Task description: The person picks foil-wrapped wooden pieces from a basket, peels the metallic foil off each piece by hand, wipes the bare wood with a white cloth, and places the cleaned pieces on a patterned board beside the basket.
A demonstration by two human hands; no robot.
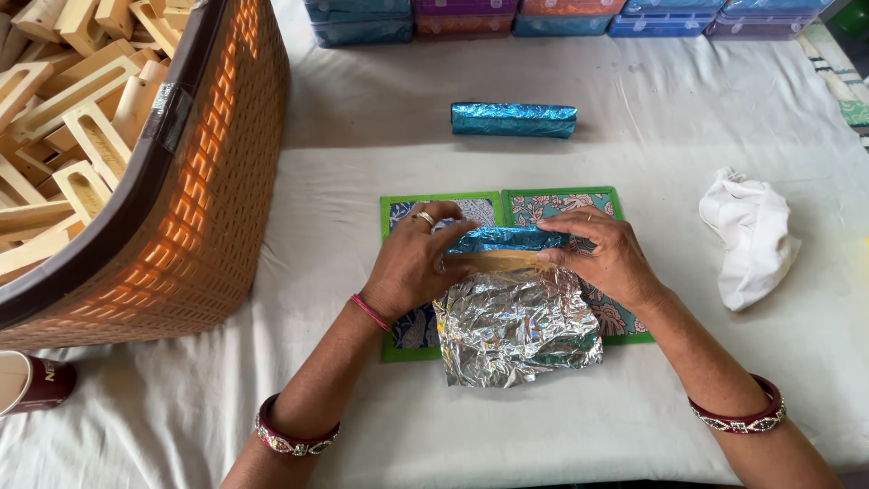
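White cloth covers the table (pixel 380 118), seen from above by a head-worn camera. At far left, a maroon cup (pixel 32 382) sits at the table edge below a large orange woven plastic basket (pixel 195 208) with a dark brown rim, heaped with pale slotted wooden blocks (pixel 63 100). Near the centre lies a green-bordered mat with blue and teal floral panels (pixel 412 330). On it, the left hand (pixel 412 263), wearing a ring, presses down on one end of a long pale wooden block (pixel 493 261). That block is half wrapped: shiny turquoise foil (pixel 507 239) is folded over its far side, while the crinkled silver underside of the same sheet spreads toward the person. The right hand (pixel 602 254) pinches the foil against the block's other end. Both hands are clamped on the block, apart from each other. Farther back rests a finished turquoise foil-wrapped bar (pixel 513 119), and coloured boxes (pixel 561 18) line the far edge. At right lies a crumpled white cloth (pixel 747 235).
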